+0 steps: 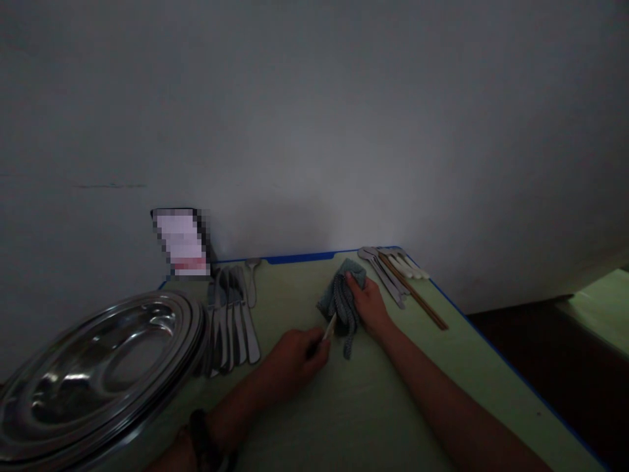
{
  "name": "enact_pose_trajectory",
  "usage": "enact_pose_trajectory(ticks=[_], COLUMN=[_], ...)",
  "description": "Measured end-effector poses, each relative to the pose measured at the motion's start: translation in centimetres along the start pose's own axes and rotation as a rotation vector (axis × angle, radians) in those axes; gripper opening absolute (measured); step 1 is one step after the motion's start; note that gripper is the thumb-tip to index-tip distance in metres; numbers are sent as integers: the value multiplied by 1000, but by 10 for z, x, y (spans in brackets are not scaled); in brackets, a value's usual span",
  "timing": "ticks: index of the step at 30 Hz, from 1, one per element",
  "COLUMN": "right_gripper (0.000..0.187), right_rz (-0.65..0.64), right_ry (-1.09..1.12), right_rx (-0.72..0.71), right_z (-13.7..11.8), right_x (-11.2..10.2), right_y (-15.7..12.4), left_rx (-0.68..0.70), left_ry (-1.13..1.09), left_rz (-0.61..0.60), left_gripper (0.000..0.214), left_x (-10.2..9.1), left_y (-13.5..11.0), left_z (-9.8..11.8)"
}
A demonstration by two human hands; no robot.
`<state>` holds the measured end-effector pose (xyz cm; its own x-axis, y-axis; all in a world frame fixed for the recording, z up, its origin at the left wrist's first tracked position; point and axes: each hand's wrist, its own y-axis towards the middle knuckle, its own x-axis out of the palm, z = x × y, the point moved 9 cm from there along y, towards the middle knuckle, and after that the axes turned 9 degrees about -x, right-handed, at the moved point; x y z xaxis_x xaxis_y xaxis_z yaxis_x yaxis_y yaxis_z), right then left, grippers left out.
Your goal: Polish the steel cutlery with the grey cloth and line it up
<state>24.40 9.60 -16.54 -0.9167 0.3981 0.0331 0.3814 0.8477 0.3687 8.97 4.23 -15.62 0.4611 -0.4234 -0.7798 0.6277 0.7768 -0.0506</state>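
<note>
My left hand (302,357) is closed round the end of a slim, light-coloured utensil (331,326). Its far end disappears into a grey-blue cloth (344,295), so I cannot tell its kind. My right hand (368,301) grips the folded cloth from the right side, thumb on top, and part of the cloth hangs down below the fingers. Both hands are above the middle of the pale green table (304,400). Left of them several table knives (236,328) lie side by side, with a fork (252,278) behind.
Shiny metal plates (113,367) are stacked at the left. A phone (181,242) leans on the wall (314,131). At the back right lie metal spoons (381,272), wooden chopsticks (417,298) and several white-handled utensils (410,265). The table has a blue edge (299,257).
</note>
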Motion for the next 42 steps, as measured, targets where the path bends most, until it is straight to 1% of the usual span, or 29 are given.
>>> enact_pose_trajectory(ticks=[2,6,8,12,16,18,21,27,31,36,39,42], right_gripper=[34,40,41,37,33,32,33,30,27,27,27,26], right_rz=[47,195,241,248,229,189,128,36,4,-25,-22,-10], right_ry=[37,313,401,488,537,558,558,536,490,457,448,483], right_rx=[32,263,348,401,450,454,422,387,367,341,343,352], right_z=[3,19,23,19,19,20,22,18,14,14,15,15], right_x=[-2,7,13,22,28,33,37,40,41,42,41,41], right_y=[-2,-20,-28,-34,-37,-36,-33,-29,-29,-29,-29,-29], left_rx=[1,19,17,4,-46,-70,-81,-58,-29,-19,-27,-47], left_ry=[7,29,59,76,23,3,3,72,96,93,91,78], left_rz=[7,-31,-44,-17,3,11,14,-25,-20,-18,-18,-21], left_gripper=[29,27,26,31,34,30,26,29,33,34,33,33], left_x=[0,1,2,1,-1,-1,0,1,-1,0,0,0], left_y=[0,-1,-2,-2,1,4,6,4,2,1,1,2], left_z=[0,5,6,5,-5,-10,-14,-5,2,2,2,0])
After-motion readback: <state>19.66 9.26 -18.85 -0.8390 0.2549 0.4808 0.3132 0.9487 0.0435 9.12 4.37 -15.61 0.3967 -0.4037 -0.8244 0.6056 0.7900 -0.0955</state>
